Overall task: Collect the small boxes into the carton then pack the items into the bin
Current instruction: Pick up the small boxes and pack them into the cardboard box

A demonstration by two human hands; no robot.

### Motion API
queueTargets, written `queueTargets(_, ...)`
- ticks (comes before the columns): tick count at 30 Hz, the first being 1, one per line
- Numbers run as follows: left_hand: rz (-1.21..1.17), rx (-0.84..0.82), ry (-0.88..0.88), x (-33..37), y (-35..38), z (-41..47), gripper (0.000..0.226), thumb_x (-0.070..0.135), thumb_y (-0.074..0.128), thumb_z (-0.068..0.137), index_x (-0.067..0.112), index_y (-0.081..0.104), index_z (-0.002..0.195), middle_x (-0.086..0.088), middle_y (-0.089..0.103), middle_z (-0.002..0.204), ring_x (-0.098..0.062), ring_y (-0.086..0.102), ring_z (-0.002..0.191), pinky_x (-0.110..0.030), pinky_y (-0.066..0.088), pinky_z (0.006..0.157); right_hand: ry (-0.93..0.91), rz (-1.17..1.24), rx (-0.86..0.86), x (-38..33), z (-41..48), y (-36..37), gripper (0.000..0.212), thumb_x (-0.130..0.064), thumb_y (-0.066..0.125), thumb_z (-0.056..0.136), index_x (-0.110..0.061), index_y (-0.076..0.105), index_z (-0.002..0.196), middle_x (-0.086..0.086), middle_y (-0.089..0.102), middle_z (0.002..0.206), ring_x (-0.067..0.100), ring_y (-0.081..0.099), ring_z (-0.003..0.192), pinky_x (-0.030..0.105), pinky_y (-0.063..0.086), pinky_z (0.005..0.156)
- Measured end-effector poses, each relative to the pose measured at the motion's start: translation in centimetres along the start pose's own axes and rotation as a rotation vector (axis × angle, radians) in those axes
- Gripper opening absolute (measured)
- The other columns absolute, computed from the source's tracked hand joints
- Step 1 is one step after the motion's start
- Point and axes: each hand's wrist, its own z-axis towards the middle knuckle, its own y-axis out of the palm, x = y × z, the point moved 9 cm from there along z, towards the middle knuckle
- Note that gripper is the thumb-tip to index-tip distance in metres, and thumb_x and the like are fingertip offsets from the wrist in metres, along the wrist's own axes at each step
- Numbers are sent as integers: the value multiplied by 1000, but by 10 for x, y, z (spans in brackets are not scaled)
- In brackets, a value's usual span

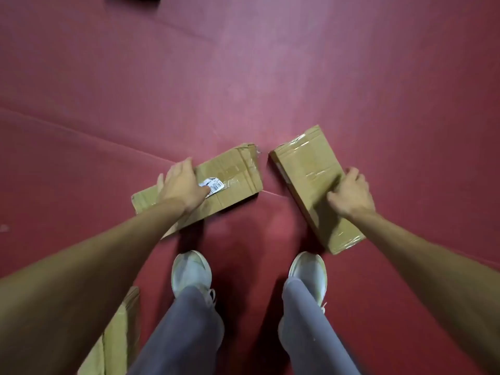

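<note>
Red floor [243,77]: left box [232,182] and right box [305,163] lie apart, just ahead of the shoes [190,274]. The left hand [181,184] clasps the left, the right hand [351,194] the right, fingers curled over an edge. Collecting looks barely begun; all packing remains.

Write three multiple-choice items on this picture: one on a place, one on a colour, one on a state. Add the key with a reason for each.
1. The left hand and the right hand each hold a box. The barcode label is on the box under:
A. the right hand
B. the left hand
C. neither hand

2. The floor is:
A. green
B. grey
C. red

3. The left box and the right box are:
A. closed and lying flat
B. open with flaps up
C. stacked one on the other

Key: 1 B, the label lies by the left thumb. 2 C, red shows all round the boxes. 3 A, both tops are taped and lie level, with a gap between them.
</note>
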Motion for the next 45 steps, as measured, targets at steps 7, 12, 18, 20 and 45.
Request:
queueTargets(7,232,62,-40,-31,38,32,64,36,71,79,11,44,132,-15,42,128,-33,38,124,-51,29,106,141,-15,141,34,31,36,66,-26,68,82,-5,36,135,22,39,136,39,33,130,52,28,107)
queueTargets(12,132,13,12,-26,41,17,43,40,66,84,12,59,116,-13,43,117,-34,42,115,-48,43,88,50,-91,165,24,20,25,61,-34,73,79,-3,41,120,21,41,129,40,37,124,52,29,102)
queueTargets(18,-122,11,-72,-26,13,-14,42,38,61,89,7,43,109,-17,40,123,-38,43,117,-48,40,94,-50,187,163,-14,-13,17,31,-14,60,89,-5,38,110,20,43,119,44,53,101,41,40,83)
queueTargets(20,-254,-3,-95,-30,5,-24,39,37,60,89,9,38,104,-17,42,125,-37,46,117,-52,37,100,-60,251,135,-27,-22,18,19,-9,52,90,-12,38,102,14,52,105,39,56,100,37,37,77)
queueTargets(45,-647,224,-274,-74,25,-39,75,39,77,70,12,31,123,-10,50,126,-29,52,113,-43,44,95,8,960,-422,-82,-51,129,38,-25,80,67,-25,45,80,-1,55,79,14,51,64,27,38,57)
